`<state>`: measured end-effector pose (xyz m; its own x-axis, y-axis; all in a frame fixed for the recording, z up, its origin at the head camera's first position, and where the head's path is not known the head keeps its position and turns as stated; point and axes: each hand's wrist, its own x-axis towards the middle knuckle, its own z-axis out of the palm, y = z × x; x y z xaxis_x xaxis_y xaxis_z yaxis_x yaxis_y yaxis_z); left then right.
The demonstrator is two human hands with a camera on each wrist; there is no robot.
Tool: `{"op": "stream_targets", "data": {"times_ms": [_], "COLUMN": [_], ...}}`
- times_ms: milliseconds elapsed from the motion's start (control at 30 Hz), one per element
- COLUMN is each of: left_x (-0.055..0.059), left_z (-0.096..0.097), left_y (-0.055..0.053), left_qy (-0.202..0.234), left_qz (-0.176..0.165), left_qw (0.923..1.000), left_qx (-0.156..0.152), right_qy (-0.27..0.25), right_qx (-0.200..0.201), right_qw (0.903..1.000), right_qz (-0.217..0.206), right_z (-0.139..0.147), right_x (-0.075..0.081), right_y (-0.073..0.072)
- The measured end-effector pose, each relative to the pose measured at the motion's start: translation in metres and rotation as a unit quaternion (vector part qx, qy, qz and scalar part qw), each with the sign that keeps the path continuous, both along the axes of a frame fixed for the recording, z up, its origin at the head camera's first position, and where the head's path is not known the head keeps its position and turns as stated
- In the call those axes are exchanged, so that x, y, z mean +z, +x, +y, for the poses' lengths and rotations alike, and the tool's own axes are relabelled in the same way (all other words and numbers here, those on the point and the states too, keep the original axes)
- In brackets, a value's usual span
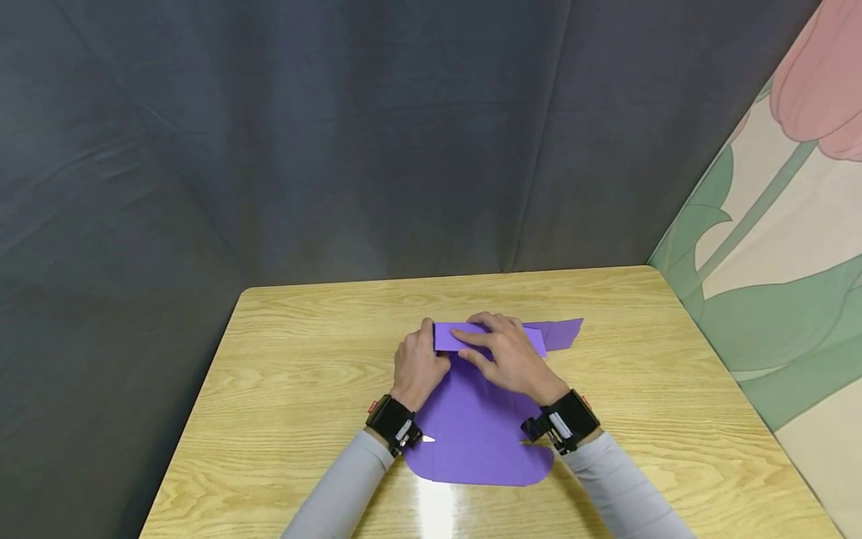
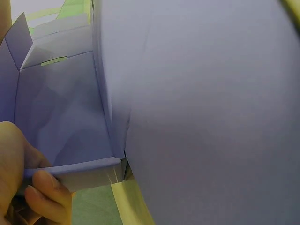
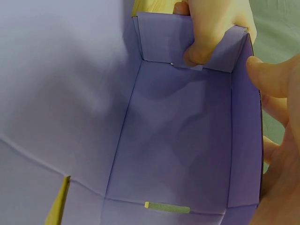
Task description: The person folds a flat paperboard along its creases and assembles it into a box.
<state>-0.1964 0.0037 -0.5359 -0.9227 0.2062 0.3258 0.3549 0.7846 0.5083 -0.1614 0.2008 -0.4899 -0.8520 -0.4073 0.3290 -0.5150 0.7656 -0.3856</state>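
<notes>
Left hand: you pinch the purple carton's left end wall | Right hand: you grip its far wall | Keep both square, pressing evenly

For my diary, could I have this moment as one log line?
left hand: grips end wall; right hand: touches side wall; purple cardboard box: partly folded; right flap: outstretched

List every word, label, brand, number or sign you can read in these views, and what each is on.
No text is readable.
Left wrist device: pale and red markings, too small to read.
Right wrist device: pale and red markings, too small to read.
Purple cardboard box: no print seen.
Floral wall covering: no lettering seen.
</notes>
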Motion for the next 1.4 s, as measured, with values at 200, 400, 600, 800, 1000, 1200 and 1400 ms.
{"op": "stream_targets", "data": {"times_ms": [200, 400, 600, 800, 1000, 1200, 1400], "left_x": [-0.001, -0.002, -0.003, -0.006, -0.003, 0.009, 0.015], "left_z": [0.0, 0.01, 0.019, 0.017, 0.007, -0.001, -0.002], "left_y": [0.002, 0.003, -0.003, -0.01, -0.012, -0.01, -0.007], "left_qy": [0.001, 0.006, 0.02, 0.017, 0.006, -0.014, -0.02], "left_qz": [0.003, 0.009, 0.021, 0.0, -0.014, 0.046, 0.107], "left_qw": [0.9998, 0.9992, 0.9983, 0.9989, 0.9999, 0.9941, 0.9785], "left_qx": [0.02, 0.04, 0.051, 0.045, -0.002, -0.097, -0.175], "right_qy": [-0.003, -0.002, -0.005, -0.009, -0.01, -0.024, -0.067], "right_qx": [0.005, 0.005, -0.001, -0.001, -0.001, -0.002, 0.019], "right_qw": [1.0, 1.0, 0.9999, 0.9999, 0.9999, 0.9997, 0.9973], "right_qz": [0.002, 0.005, 0.013, 0.012, 0.0, 0.007, 0.025], "right_z": [-0.001, 0.003, 0.008, 0.008, 0.01, 0.014, 0.021], "right_x": [0.0, 0.0, -0.001, -0.004, -0.008, -0.009, -0.007], "right_y": [0.0, 0.001, -0.003, -0.009, -0.012, -0.016, -0.023]}}
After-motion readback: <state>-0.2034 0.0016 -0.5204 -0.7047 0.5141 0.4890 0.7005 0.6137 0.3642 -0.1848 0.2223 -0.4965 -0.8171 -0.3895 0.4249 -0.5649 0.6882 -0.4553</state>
